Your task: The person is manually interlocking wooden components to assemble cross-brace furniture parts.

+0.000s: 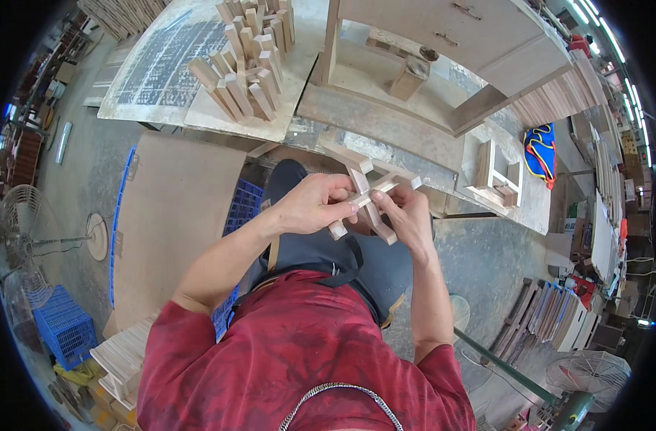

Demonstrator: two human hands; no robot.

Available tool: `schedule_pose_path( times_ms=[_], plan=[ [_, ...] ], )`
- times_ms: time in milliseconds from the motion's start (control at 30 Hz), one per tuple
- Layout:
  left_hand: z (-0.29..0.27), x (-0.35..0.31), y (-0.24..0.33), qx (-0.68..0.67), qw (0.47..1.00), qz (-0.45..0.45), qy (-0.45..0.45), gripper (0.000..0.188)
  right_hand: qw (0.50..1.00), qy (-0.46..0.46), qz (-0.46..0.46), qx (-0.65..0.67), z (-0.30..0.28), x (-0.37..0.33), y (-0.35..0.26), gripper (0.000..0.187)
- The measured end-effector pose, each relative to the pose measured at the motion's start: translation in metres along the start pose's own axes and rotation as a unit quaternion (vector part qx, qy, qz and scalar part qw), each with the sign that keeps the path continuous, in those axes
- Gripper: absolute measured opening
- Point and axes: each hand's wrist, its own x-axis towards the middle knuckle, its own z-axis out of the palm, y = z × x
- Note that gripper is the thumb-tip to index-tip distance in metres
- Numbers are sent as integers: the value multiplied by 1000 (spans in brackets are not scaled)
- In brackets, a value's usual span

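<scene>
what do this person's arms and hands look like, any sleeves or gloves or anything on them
The left grip and right grip are ungloved human hands, with no watch or bracelet showing. Both forearms are bare. The loose short sleeves belong to a red T-shirt with a darker, mottled pattern.

Grey, scuffed concrete floor [471,248] stretches through a crowded workshop, where a paint-stained counter [148,97] runs along the upper part of the view and a pale wooden cabinet carcass [407,25] stands at its back. To the left are a caged standing fan [30,223], a blue plastic crate [63,327] and dark, cluttered shelves [15,154]; to the right, boards [550,309] stand in a row near a second fan [588,375], and bright tube lights [611,39] line the upper right edge.
</scene>
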Motion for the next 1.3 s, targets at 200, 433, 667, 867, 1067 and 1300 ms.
schedule_pose_path(
  times_ms=[200,433,667,867,1067,1300],
  plan=[
    [12,2,-5,12,996,0,89,25,880,115,-316,-336,29,-19,-29,38],
    [3,7,-19,23,996,24,87,28,870,64,-392,-292,33,-13,-9,44],
    [-26,-10,-7,-43,992,28,115,30,963,182,-131,150,2,-12,14,14],
    [-42,-46,32,274,907,271,169,40,980,13,-119,158,-24,27,-24,24],
    [-89,-62,68,609,635,429,207,41,971,-132,-198,26,12,63,-169,32],
    [-128,-96,41,534,461,428,565,54,940,-91,-320,-82,47,145,-232,21]
  ],
)
